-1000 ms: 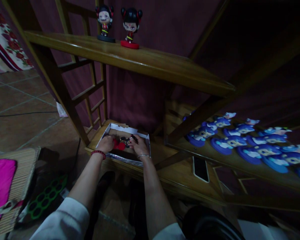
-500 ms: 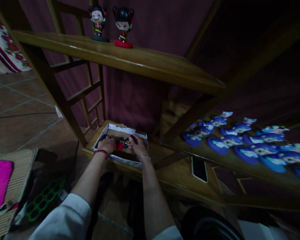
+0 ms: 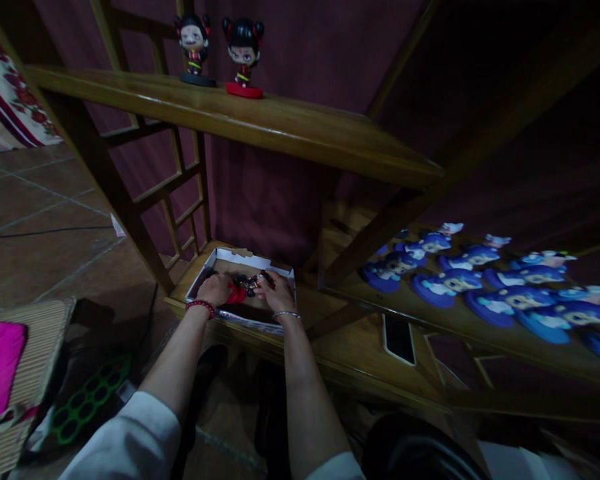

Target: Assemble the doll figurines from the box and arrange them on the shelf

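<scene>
Low on the shelf unit, both my hands are inside a shallow white cardboard box [image 3: 268, 261]. Between them lies a small figurine [image 3: 251, 285] with dark and yellow parts and a red base [image 3: 236, 293]. My left hand [image 3: 214, 289], with a red bead bracelet at its wrist, is closed at the red base end. My right hand [image 3: 277, 292] has its fingers curled round the dark head end. The fingertips are partly hidden, and dark shapes near the left hand are too dim to make out.
Two similar figurines [image 3: 243, 57] stand on the wooden shelf [image 3: 300, 133] above. Several blue figurines [image 3: 447, 283] fill a shelf at the right. A phone [image 3: 399, 339] lies on the lower board. At the left are a pink cloth [image 3: 0, 363] and a green holder with round holes [image 3: 87, 403].
Both hands stay on the figurine in the box, with only a slight shift of the left hand and the red base. The view has moved very slightly.
</scene>
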{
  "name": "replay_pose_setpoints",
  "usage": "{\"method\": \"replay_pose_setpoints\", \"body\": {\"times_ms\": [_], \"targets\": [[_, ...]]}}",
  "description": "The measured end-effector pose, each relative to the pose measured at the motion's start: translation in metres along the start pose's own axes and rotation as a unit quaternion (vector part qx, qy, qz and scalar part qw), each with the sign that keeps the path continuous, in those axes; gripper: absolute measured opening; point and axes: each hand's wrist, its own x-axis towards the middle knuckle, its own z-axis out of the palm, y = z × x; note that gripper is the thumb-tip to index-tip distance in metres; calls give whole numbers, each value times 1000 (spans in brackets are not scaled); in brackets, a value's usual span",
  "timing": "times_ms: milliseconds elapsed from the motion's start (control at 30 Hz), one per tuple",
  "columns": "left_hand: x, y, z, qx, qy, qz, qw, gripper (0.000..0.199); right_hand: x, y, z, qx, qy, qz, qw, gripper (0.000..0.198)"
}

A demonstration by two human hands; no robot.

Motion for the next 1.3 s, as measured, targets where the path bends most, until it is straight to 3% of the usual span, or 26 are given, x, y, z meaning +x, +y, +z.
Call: {"method": "replay_pose_setpoints", "body": {"times_ms": [200, 767, 1033, 1300], "targets": [[1, -2, 0, -17, 57, 7, 998, 38, 0, 1, 4, 12, 4, 0, 1000, 26], [5, -1, 0, -30, 93, -54, 994, 30, -3, -5, 4, 20, 4, 4, 1000, 27], [-1, 14, -9, -201, 116, -5, 973, 26, -2, -9, 4, 48, 7, -8, 999, 26], [12, 16, 12, -385, 108, 40, 916, 20, -3, -11, 3, 44, 33, -31, 998, 31]]}}
